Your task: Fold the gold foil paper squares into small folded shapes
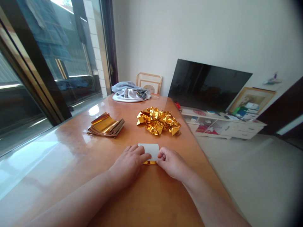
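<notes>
A small sheet of gold foil paper (151,150) lies on the table with its pale side up. Along its near edge a strip is folded over, showing gold. My left hand (132,160) holds the sheet's left side, fingers bent over that edge and thumb on the near fold. At the right near corner, my right hand (171,162) is closed in a pinch on the paper, fingers curled in. Beyond the hands stand a heap of folded gold foil pieces (158,121) to the right and a stack of flat gold foil sheets (106,125) to the left.
The glossy wooden table (71,164) has its right edge close by my right forearm. Folded clothes (131,92) lie at its far end, before leaning picture frames (150,82). A television (208,85) stands on a white cabinet (224,124). Glass sliding doors (54,60) are on the left.
</notes>
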Tool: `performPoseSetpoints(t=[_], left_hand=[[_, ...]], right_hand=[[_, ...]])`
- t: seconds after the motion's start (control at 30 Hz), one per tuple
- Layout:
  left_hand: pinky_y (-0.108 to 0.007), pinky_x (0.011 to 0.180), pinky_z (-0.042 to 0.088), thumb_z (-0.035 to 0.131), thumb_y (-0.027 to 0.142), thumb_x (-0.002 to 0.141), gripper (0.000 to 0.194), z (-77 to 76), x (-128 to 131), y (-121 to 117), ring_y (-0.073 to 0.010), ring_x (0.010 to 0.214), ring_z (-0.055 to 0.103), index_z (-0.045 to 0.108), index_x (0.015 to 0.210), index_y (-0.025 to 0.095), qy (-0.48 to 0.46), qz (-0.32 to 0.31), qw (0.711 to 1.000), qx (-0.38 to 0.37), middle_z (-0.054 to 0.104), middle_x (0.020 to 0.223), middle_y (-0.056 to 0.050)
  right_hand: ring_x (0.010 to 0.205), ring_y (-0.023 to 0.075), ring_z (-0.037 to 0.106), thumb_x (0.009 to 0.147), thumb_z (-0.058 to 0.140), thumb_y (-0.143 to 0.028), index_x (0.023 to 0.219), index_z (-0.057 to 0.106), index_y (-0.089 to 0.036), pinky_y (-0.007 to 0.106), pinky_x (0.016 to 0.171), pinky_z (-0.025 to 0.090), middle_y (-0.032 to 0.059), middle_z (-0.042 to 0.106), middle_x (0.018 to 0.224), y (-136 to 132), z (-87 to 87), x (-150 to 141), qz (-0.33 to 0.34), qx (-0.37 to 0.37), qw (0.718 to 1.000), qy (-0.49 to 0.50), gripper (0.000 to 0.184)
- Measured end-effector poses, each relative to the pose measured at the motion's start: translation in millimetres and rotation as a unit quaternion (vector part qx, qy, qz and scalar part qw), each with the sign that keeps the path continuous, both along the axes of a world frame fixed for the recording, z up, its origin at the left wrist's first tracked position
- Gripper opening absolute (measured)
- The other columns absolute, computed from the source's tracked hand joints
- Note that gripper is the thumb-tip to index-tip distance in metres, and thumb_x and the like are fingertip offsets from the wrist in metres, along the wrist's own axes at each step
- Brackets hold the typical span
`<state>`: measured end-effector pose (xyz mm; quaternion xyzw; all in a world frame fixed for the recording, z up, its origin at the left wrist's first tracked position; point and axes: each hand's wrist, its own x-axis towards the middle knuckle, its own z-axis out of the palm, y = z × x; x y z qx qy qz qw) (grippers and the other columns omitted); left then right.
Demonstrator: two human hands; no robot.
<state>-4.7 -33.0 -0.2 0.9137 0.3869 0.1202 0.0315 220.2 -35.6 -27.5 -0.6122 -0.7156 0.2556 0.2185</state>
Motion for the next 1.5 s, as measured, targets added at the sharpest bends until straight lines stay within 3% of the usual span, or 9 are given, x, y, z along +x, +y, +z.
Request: performPoseSetpoints(t=[0.1,0.23,0.47,0.67,0.93,1.1,1.23,1.3,1.5], left_hand=[[-0.034,0.079,0.04,0.05,0.025,0.098,0.021,2.4,2,-3,-0.0226,0.093,0.053,0.069,0.106,0.029,0.022,-0.057,0.998,0.0,0.06,0.094,-0.005],[-0.033,0.08,0.04,0.048,0.025,0.1,0.022,3.7,4,-4,-0.0225,0.093,0.053,0.071,0.101,0.026,0.042,-0.083,0.996,-0.011,0.06,0.094,-0.004],[-0.032,0.079,0.041,0.049,0.021,0.097,0.021,5.0,6,-8,-0.0212,0.089,0.055,0.069,0.098,0.024,0.058,-0.071,0.995,-0.028,0.061,0.093,-0.004],[-0.035,0.08,0.041,0.053,0.021,0.092,0.027,11.5,8,-15,-0.0219,0.088,0.056,0.066,0.114,0.029,0.067,-0.052,0.996,-0.014,0.059,0.094,-0.005],[-0.038,0.081,0.039,0.049,0.025,0.096,0.022,17.5,11,-19,-0.0226,0.086,0.056,0.068,0.105,0.026,0.083,-0.043,0.996,-0.004,0.059,0.092,-0.006],[-0.039,0.081,0.038,0.051,0.026,0.095,0.023,13.9,11,-19,-0.023,0.087,0.056,0.067,0.111,0.027,0.08,-0.041,0.996,0.01,0.059,0.092,-0.007],[-0.039,0.081,0.037,0.049,0.028,0.097,0.023,15.1,11,-20,-0.0228,0.085,0.055,0.067,0.111,0.026,0.085,-0.044,0.995,0.014,0.059,0.092,-0.007],[-0.039,0.081,0.037,0.047,0.03,0.098,0.024,16.4,11,-21,-0.0226,0.086,0.055,0.067,0.11,0.026,0.083,-0.043,0.996,0.009,0.059,0.092,-0.007],[-0.041,0.082,0.036,0.044,0.034,0.1,0.027,14.4,8,-23,-0.0234,0.087,0.055,0.068,0.108,0.025,0.079,-0.04,0.996,0.012,0.059,0.093,-0.008]], right_hand=[[0.065,0.0124,0.055,0.081,0.064,-0.025,0.085,0.059,-0.021,0.022,0.056,0.028,-0.0028,0.066,0.075,0,0.4,-1,-0.003,-0.001,1.0,-0.003,0.008],[0.066,0.0124,0.054,0.082,0.064,-0.026,0.086,0.059,-0.022,0.023,0.056,0.027,-0.0028,0.065,0.075,0,0.9,0,-0.004,0.0,1.0,-0.009,0.008],[0.068,0.0125,0.052,0.081,0.069,-0.036,0.083,0.058,-0.023,0.024,0.056,0.025,-0.0032,0.064,0.078,-4,10.6,4,-0.023,0.016,0.997,-0.065,0.018],[0.069,0.0129,0.052,0.085,0.067,-0.044,0.082,0.058,-0.023,0.025,0.057,0.023,-0.0027,0.065,0.08,-8,18.3,4,-0.027,0.01,0.993,-0.112,0.023],[0.074,0.0143,0.06,0.094,0.052,-0.031,0.085,0.059,-0.021,0.026,0.06,0.029,0.0018,0.069,0.085,-12,31.9,9,-0.038,0.033,0.983,-0.179,0.016],[0.089,0.021,0.068,0.1,0.044,-0.035,0.108,0.069,-0.025,0.028,0.072,0.039,0.0063,0.075,0.095,-39,48.2,-5,0.094,0.036,0.968,-0.229,0.028],[0.091,0.0287,0.071,0.098,0.046,-0.037,0.148,0.048,-0.021,0.034,0.074,0.045,0.0144,0.076,0.102,-56,50.6,-15,0.134,-0.001,0.94,-0.315,0.053],[0.09,0.0304,0.071,0.098,0.044,-0.037,0.153,0.042,-0.019,0.035,0.074,0.047,0.0175,0.075,0.101,-59,50.8,-16,0.133,-0.016,0.93,-0.342,0.058],[0.09,0.0317,0.072,0.099,0.039,-0.033,0.151,0.043,-0.015,0.037,0.073,0.049,0.0212,0.075,0.1,-58,51.5,-14,0.129,-0.031,0.922,-0.364,0.055]])
